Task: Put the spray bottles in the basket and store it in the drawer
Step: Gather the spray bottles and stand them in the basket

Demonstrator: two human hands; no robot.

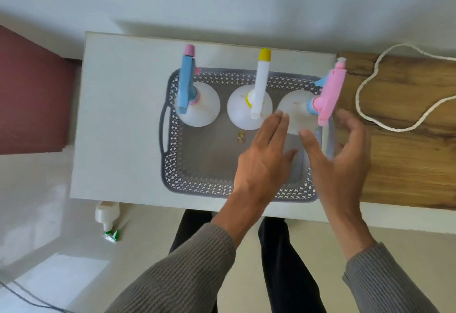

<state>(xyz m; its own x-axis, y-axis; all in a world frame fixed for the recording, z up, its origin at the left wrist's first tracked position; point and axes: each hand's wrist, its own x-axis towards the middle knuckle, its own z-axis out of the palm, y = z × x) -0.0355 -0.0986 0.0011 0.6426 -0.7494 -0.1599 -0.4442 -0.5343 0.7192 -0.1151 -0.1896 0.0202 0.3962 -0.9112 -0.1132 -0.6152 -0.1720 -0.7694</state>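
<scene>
Room: pale floor (61, 214) under me, a dark red panel (32, 95) off to the left.
Surfaces: white cabinet top (118, 115) in front of me, joined on its right by a wooden counter (407, 159) with a white cord (370, 85) looped on it.
Basket: grey latticed basket (172, 164) sits on the white top, handle toward the left.
Bottles: three white spray bottles stand in a row along the basket's far side: blue-trigger bottle (199, 107) left, yellow-nozzle bottle (246, 110) middle, pink-trigger bottle (296, 110) right.
Hands: my left hand (264, 162) hovers over the basket, fingers straight and close together, tips at the pink-trigger bottle; my right hand (345, 159) is spread and cupped beside that bottle, gripping nothing.
Floor item: a small white bottle (107, 214) lies by the cabinet.
</scene>
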